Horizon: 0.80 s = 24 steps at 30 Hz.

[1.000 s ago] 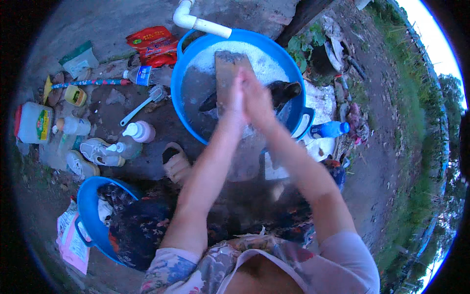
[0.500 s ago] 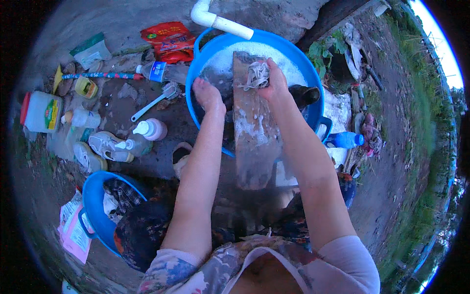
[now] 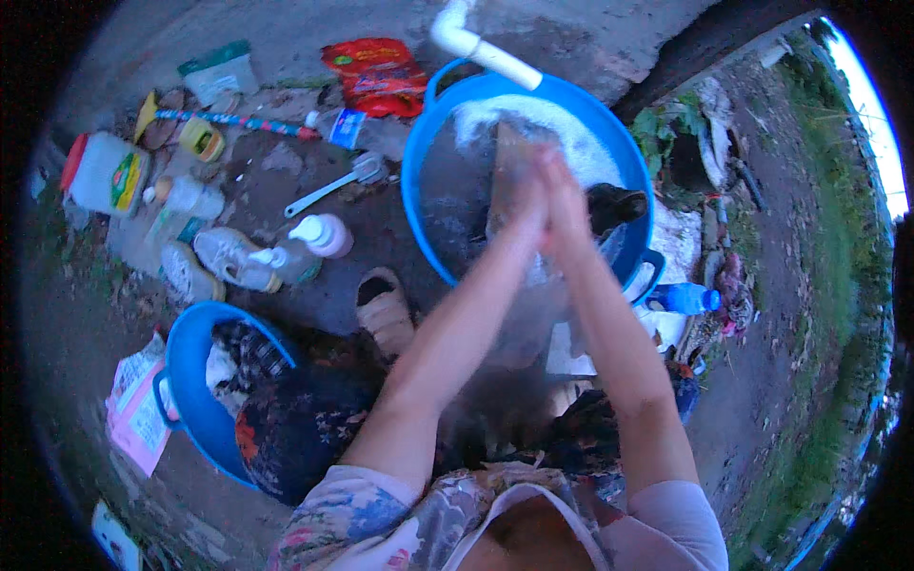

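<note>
Over the large blue tub (image 3: 412, 195), my left hand (image 3: 522, 202) and my right hand (image 3: 566, 202) come together, palm against palm, blurred by motion. Both look closed; whatever lies between them is hidden. Beneath them a wooden washboard (image 3: 511, 152) leans in the tub, mostly covered by my hands and forearms. White suds (image 3: 581, 143) float on the grey water. Dark soaked fabric (image 3: 617, 207) bulges up beside my right hand. The pale wet cloth seen earlier does not show.
A white pipe (image 3: 490, 59) juts over the tub's far rim. Left lie a scrub brush (image 3: 333, 184), a pump bottle (image 3: 327, 235), sneakers (image 3: 228, 259) and a red bag (image 3: 376, 76). A smaller blue basin (image 3: 190, 357) holds clothes. Right of the tub lies a blue bottle (image 3: 687, 298).
My left hand has moved right, from the tub's left side, to meet my right hand. The pale cloth in my right hand has gone from sight. The view has shifted slightly.
</note>
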Each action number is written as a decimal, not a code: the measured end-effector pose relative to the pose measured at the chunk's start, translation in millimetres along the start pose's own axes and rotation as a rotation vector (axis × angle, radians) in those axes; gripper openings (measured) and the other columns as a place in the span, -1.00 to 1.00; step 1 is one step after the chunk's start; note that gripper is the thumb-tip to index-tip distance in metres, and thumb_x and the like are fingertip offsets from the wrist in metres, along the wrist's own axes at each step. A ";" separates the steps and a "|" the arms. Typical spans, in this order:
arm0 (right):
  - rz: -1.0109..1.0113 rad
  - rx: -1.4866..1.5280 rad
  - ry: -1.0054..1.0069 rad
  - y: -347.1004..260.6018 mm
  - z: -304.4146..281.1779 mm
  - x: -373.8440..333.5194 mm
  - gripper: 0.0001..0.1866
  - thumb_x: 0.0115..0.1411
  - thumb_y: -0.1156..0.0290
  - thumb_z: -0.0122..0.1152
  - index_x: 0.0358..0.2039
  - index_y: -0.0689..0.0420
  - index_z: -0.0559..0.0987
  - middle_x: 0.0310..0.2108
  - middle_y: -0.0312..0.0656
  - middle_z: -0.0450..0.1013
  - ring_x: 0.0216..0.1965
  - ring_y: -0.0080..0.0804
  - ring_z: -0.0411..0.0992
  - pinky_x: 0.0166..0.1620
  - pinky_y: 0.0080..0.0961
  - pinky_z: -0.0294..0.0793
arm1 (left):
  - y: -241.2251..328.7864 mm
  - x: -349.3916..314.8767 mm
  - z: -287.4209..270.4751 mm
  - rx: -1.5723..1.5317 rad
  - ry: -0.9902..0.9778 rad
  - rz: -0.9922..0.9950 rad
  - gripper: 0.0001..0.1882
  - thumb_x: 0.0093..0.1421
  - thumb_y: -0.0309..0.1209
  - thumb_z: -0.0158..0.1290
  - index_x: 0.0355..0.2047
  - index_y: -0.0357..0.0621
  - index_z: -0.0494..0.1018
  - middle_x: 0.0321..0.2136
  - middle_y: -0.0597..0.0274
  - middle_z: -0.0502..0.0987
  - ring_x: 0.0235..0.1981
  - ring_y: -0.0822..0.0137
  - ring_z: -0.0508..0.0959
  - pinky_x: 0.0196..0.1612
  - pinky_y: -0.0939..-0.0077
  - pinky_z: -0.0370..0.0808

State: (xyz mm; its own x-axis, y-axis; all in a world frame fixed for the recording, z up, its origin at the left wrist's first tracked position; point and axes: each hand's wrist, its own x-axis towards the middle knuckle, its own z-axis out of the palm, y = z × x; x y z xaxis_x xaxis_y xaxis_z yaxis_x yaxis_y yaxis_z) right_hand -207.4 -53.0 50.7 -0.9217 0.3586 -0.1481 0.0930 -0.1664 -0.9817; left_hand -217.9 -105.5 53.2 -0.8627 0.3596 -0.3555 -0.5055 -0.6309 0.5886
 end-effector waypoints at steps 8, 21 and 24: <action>-0.222 -0.442 -0.094 -4.9 0.8 -39.4 -0.52 0.20 0.30 -0.12 0.13 0.16 0.21 0.08 -0.02 0.21 0.01 -0.30 0.28 0.03 -0.39 0.26 | 16.9 2.4 -19.2 -0.217 -0.186 -0.025 -0.36 0.11 0.12 -0.14 0.05 -0.07 0.26 -0.01 0.21 0.33 -0.02 0.30 0.35 -0.02 0.29 0.32; 0.245 0.410 0.178 -104.8 -19.1 15.1 -0.67 0.11 0.11 0.10 -0.63 -0.03 0.26 -0.67 -0.28 0.24 -0.60 -0.41 0.23 -0.46 -0.34 0.23 | 42.1 9.3 -5.1 0.729 -0.046 0.544 0.03 -0.13 -0.10 0.21 0.23 -0.13 -0.14 0.21 -0.12 -0.11 0.24 0.01 -0.06 0.21 0.20 -0.01; 0.151 0.324 0.214 -109.1 -32.6 26.1 -0.67 0.12 0.15 0.10 -0.64 -0.02 0.23 -0.75 -0.31 0.17 -0.68 -0.43 0.17 -0.56 -0.40 0.11 | 48.9 4.0 -15.1 0.446 0.000 0.371 -0.06 -0.06 -0.15 0.17 0.22 -0.16 -0.10 0.19 -0.07 -0.02 0.19 0.07 0.06 0.18 0.23 0.08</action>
State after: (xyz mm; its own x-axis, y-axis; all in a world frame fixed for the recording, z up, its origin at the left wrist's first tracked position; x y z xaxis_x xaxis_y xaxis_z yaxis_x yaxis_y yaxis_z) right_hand -229.4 4.4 150.1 -0.8044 0.4849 -0.3431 0.0664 -0.5005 -0.8632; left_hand -245.9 -145.3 69.6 -0.9832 0.1698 -0.0671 -0.1259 -0.3643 0.9227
